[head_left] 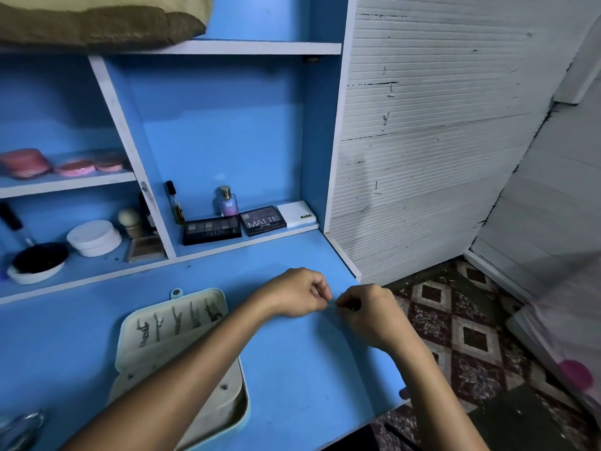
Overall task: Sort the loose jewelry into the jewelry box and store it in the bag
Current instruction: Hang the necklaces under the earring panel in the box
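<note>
I'm watching the tabletop (292, 353) edge: both hands work right beside it, so a slip drops the piece to the floor. The box (182, 323) lies open left, chains hung in its lid. Left hand (292, 294) and right hand (370, 310) fingers pinch something tiny between them.

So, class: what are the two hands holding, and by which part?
Left hand and right hand pinch something tiny between their fingertips above the desk; it is too small to identify.
</note>
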A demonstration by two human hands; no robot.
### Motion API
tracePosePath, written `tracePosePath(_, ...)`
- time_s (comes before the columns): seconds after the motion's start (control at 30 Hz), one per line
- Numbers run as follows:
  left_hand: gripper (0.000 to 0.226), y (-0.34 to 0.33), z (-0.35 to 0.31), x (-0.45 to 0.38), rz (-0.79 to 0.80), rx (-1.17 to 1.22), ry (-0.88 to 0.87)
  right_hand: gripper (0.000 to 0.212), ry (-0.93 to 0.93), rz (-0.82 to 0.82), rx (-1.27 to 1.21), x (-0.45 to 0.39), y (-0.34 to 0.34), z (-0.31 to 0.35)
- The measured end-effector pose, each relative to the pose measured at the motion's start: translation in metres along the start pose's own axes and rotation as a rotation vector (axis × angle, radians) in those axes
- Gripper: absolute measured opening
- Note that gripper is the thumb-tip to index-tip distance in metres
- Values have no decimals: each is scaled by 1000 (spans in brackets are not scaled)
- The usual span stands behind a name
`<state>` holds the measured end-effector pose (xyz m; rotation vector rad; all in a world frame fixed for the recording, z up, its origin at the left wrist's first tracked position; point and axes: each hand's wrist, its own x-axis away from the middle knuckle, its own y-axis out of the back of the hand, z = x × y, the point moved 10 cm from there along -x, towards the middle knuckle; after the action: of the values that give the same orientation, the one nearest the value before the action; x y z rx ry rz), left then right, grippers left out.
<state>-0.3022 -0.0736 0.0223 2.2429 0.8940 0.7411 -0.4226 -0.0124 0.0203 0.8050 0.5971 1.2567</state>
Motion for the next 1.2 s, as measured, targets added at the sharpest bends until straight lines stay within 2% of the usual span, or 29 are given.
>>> tracePosePath(0.17, 16, 22, 13, 11, -32, 111, -8, 14, 85, -46, -72, -2, 1, 22)
tracePosePath(0.43, 20, 55, 35, 38, -62, 149, -3, 18, 169, -28, -141, -8, -11, 56)
tracePosePath(0.63, 24, 63, 53, 56, -14, 5, 52, 16, 245, 14, -147, -8, -22, 88)
tracePosePath(0.8, 23, 74, 69, 72, 0, -14, 72, 17, 270, 31, -233, -8, -29, 117)
tracePosePath(0.93, 17, 95, 85, 84, -42, 134, 44, 18, 319, 69, -349, -10, -36, 145)
tracePosePath(1.1, 24, 111, 95, 106, -43, 291, 34, 24, 272, 179, -523, -13, -45, 167)
tracePosePath(1.2, 21, 124, 102, 118, -127, 350, 13, 26, 263, 239, -590, -13, -51, 182)
